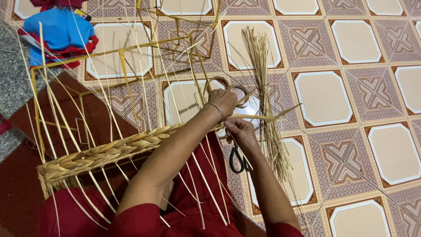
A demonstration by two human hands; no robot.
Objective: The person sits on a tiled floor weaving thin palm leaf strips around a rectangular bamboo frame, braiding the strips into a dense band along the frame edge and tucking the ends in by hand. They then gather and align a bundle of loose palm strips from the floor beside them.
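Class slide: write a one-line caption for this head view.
Both hands, left hand and right hand, work straw strands at the end of a braided band on a wire frame.

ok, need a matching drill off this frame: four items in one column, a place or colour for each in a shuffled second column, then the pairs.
Items
1. scissors
2. loose straw bundle
3. blue cloth
4. braided band

Places and colours
A. top left corner, on the floor past the frame
B. black handles, on the floor tiles just below the right hand
C. woven along the near edge of the frame, under the left hand's forearm
D. pale stalks lying lengthwise on the tiles, beyond both hands

Pairs: 1-B, 2-D, 3-A, 4-C
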